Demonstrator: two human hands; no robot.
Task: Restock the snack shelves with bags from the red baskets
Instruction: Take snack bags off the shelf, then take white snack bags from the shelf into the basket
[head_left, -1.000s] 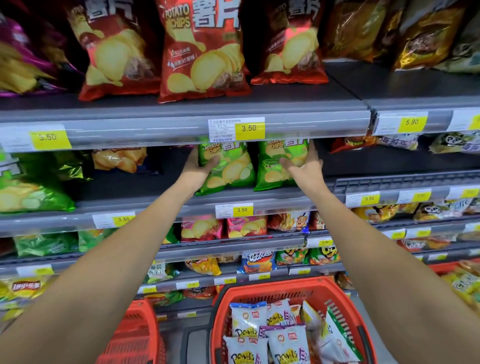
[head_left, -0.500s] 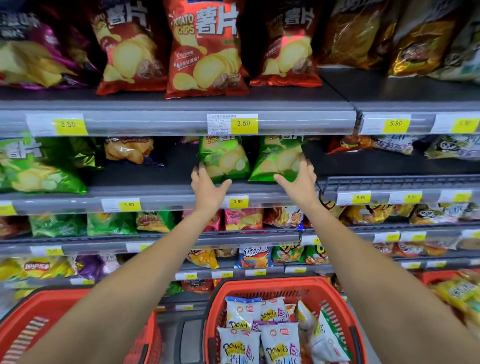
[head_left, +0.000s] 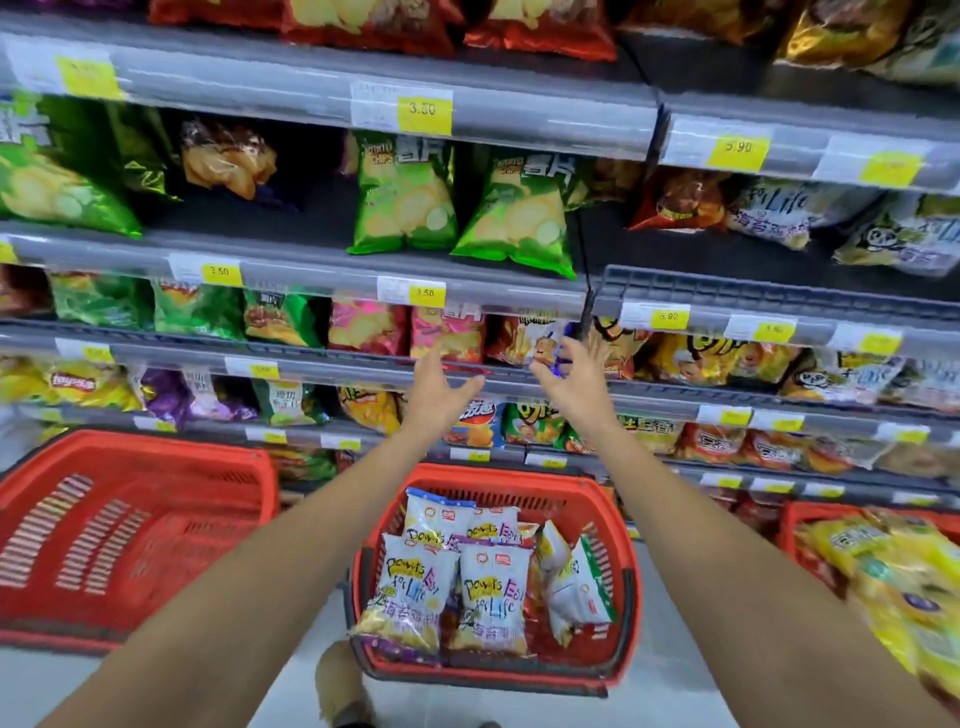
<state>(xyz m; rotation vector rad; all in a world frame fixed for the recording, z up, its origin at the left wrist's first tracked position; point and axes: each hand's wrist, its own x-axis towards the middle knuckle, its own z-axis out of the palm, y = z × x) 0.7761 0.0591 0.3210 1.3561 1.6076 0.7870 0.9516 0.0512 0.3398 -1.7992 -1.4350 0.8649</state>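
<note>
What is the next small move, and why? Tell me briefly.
Probably lower both hands to the middle red basket and grip a white snack bag: the left hand and right hand are open and empty, and that basket holds several bags.

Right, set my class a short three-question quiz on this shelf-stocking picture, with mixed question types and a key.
1. True or false: the left hand grips a bag.
2. The snack bags in the middle red basket are mostly: A white, B black, C blue.
3. Fill in: the yellow tag under the two green chip bags reads ___.
Key: 1 false; 2 A; 3 3.50.
</note>
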